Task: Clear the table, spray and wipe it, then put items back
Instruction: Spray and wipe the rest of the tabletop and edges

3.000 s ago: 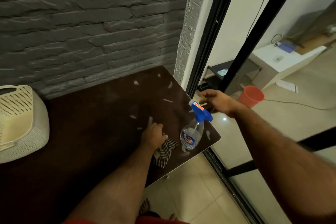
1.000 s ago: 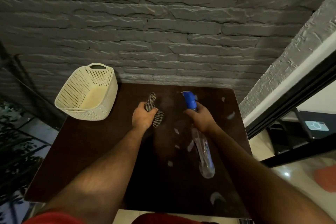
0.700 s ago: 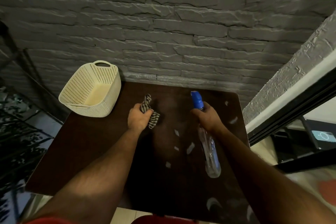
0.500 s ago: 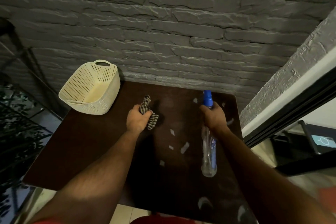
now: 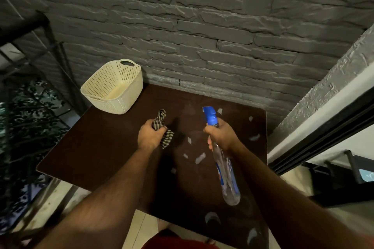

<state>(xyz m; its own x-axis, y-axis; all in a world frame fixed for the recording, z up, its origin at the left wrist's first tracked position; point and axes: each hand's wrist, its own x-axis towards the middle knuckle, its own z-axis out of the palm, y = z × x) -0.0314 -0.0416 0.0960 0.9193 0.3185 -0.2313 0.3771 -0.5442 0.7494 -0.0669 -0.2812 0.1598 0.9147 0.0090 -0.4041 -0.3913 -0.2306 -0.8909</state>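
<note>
Left hand (image 5: 150,137) grips a cloth (image 5: 164,130); right hand (image 5: 222,136) holds a sprayer (image 5: 223,159) (nozzle toward the wall) above the table (image 5: 97,147), basket (image 5: 113,87) at its corner.

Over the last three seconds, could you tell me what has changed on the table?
The right hand took hold of the spray bottle, which had stood at the table's corner, and lifted it, nozzle toward the wall. The left hand raised the striped cloth off the table. The basket stayed put.

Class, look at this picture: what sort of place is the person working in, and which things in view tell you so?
Probably a home, perhaps a balcony or a corner beside a sliding door. Clues: the grey stone-clad wall, the dark door frame on the right with a tiled room beyond, and a small brown table bearing a cream basket.
</note>
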